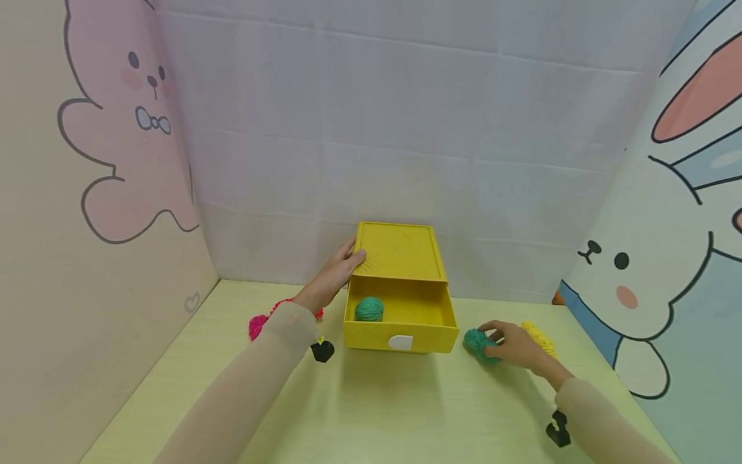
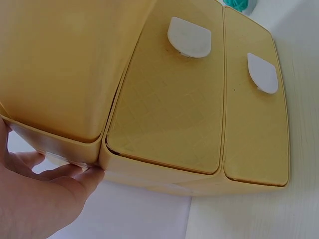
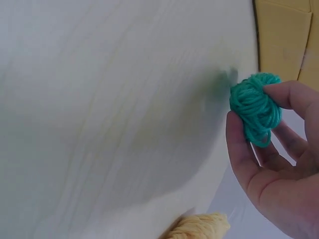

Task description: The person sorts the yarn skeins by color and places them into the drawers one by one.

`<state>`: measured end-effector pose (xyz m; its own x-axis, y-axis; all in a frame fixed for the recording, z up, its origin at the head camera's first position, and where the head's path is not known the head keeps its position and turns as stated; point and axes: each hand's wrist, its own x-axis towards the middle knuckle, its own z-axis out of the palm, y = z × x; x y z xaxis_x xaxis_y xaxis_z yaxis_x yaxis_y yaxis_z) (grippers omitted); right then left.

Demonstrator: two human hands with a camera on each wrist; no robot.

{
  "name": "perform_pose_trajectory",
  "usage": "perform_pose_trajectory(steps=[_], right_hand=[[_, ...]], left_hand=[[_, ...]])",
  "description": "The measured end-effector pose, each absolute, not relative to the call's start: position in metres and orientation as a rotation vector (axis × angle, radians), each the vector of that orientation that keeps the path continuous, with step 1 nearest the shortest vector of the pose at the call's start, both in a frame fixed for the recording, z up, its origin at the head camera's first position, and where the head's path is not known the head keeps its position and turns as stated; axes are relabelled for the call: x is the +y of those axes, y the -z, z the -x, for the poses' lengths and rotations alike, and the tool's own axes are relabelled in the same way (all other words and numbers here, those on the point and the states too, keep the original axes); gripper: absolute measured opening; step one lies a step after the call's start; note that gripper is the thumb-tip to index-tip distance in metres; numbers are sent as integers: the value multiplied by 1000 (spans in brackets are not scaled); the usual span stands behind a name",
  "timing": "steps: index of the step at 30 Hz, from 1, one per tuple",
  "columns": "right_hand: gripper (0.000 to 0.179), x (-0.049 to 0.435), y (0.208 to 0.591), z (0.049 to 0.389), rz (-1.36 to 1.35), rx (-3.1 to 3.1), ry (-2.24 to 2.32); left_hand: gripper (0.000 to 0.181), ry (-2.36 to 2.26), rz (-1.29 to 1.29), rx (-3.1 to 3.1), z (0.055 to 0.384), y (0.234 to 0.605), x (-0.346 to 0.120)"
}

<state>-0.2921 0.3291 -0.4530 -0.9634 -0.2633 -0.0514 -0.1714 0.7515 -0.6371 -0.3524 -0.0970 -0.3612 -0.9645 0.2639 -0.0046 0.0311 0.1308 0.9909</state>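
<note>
A yellow drawer cabinet (image 1: 400,251) stands near the back wall with its top drawer (image 1: 400,336) pulled out. Inside that drawer, at the left, lies a green yarn ball (image 1: 369,309). My left hand (image 1: 332,278) rests against the cabinet's upper left side, thumb over the top edge; the left wrist view shows its fingers (image 2: 70,180) touching the side wall. To the right of the cabinet, my right hand (image 1: 513,343) pinches a second green yarn ball (image 3: 256,104) between thumb and fingers, close over the table.
A yellow yarn skein (image 1: 539,339) lies beyond the right hand. Pink-red yarn (image 1: 257,326) is on the table at the left, partly hidden by the left forearm. Lower drawers (image 2: 169,99) of the cabinet are closed. Cloth walls (image 1: 406,129) enclose the table.
</note>
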Motion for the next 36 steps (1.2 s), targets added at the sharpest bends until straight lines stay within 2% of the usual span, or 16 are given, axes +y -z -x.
perform_pose_trajectory(steps=[6,16,23,29,36], right_hand=[[54,327,419,284,424,2726,1107],[51,308,331,271,711,2850,941],[48,283,286,258,867,2876,847],[47,258,264,256,916,2864,764],[43,231,259,265,1068,2837,644]], left_hand=[[72,-1933,-270,2220,353,361,-97],[71,-1936,-278,2226,356,363,-94],[70,-1939,-277,2227,357,365,-90],[69,-1944,-276,2226,356,363,-90],[68,-1957,-294,2216,355,362,-89]])
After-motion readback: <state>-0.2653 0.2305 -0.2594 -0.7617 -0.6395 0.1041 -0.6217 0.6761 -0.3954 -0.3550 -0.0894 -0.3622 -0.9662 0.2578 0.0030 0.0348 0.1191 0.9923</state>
